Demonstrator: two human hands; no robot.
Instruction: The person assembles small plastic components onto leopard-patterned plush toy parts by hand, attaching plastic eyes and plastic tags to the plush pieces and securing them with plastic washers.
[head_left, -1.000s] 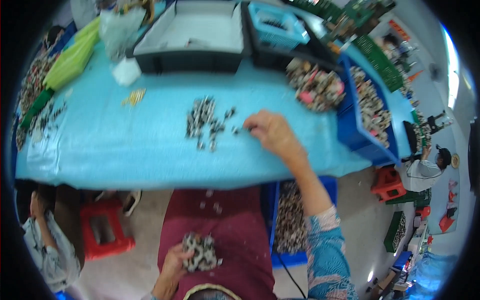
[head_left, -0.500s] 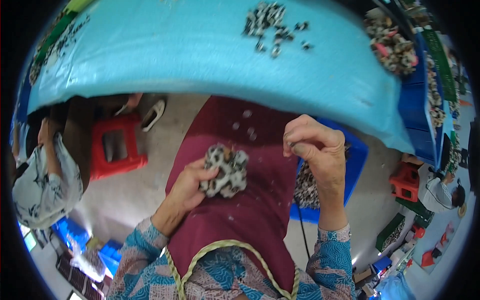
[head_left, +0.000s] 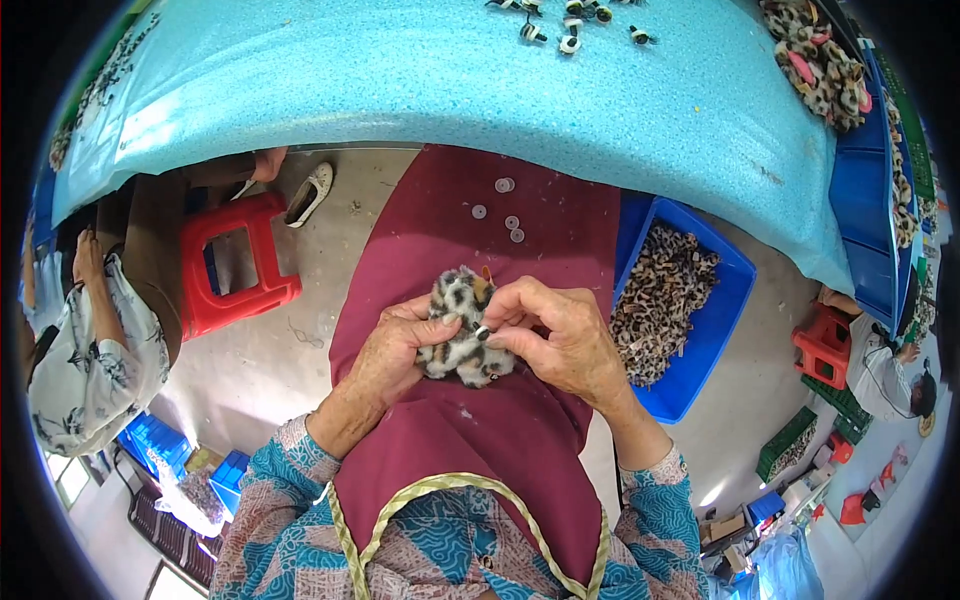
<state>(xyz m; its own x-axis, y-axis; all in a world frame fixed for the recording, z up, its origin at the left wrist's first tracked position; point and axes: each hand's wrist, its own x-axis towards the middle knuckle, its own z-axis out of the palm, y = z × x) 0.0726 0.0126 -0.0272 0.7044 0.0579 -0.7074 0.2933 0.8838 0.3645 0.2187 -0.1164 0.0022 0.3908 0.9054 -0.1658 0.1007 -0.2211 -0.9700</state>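
Over my lap, my left hand (head_left: 395,345) is closed around the side of a spotted plush piece (head_left: 460,355), white, black and tan, with a small tan tag at its top. The fingertips of my right hand (head_left: 550,340) are pinched together against the plush's right side. At those fingertips shows a small black-and-white toy eye (head_left: 483,333), partly hidden by the thumb. Several clear plastic washers (head_left: 479,211) lie on my maroon apron (head_left: 400,250), beyond the plush. More black-and-white toy eyes (head_left: 569,44) are scattered on the blue-covered table (head_left: 400,100).
Right of my lap stands a blue bin (head_left: 735,300) full of small spotted fabric pieces (head_left: 660,300). Plush pieces (head_left: 820,75) are heaped at the table's far right. Red stools (head_left: 275,290) and seated people (head_left: 95,350) are at both sides.
My right hand has come down and left from beside the plush to touch it. The plush has turned in my left hand. The view has shifted, with less of the table's far part showing.
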